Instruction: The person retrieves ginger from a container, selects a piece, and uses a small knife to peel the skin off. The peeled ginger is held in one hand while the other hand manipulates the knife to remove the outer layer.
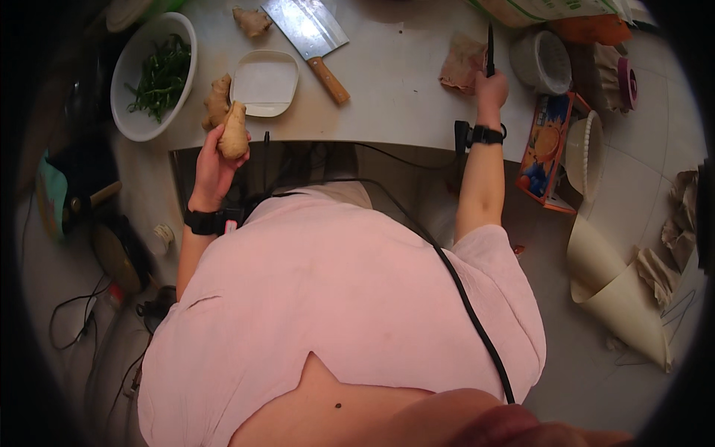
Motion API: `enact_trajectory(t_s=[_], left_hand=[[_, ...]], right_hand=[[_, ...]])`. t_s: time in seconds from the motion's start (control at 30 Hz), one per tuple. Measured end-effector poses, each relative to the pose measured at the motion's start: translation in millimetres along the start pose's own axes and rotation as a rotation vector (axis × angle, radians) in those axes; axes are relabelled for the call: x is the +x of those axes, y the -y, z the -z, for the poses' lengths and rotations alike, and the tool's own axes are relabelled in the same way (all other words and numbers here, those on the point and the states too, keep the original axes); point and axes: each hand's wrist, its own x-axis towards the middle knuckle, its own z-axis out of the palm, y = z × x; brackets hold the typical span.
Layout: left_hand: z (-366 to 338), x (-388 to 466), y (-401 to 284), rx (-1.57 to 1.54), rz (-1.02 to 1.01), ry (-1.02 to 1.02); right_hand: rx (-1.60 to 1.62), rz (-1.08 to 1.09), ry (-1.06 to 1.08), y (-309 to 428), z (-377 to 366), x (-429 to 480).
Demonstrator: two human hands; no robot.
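Observation:
My left hand (217, 174) holds a piece of ginger root (233, 137) over the table's near edge. Just behind it is a second ginger root (217, 100), partly covered by the first. At the right of the table, my right hand (492, 91) is closed around a slim black tool (490, 53), perhaps a knife or peeler, that points away from me. Under and beside that hand is a folded pinkish cloth (462, 61). A square white dish (265, 84) sits to the right of the ginger, and a cleaver (313, 33) with a wooden handle lies beyond it.
Green peppers (162, 78) fill part of a white bowl (124, 114) at the left. Another ginger root (251, 22) lies at the back. A clear plastic tub (550, 61) and a printed carton (544, 151) stand at the right. A black cable (475, 318) crosses my shirt.

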Motion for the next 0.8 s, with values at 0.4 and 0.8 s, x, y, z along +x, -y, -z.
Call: enact_trajectory(t_s=[0.4, 0.8], left_hand=[[-22.0, 7.1, 9.3, -0.065, -0.045, 0.007], [-32.4, 3.8, 10.2, -0.058, -0.062, 0.073]], right_hand=[[0.220, 0.119, -0.091, 37.5, 51.3, -56.9], [0.251, 0.383, -0.313, 24.7, 50.8, -57.7]])
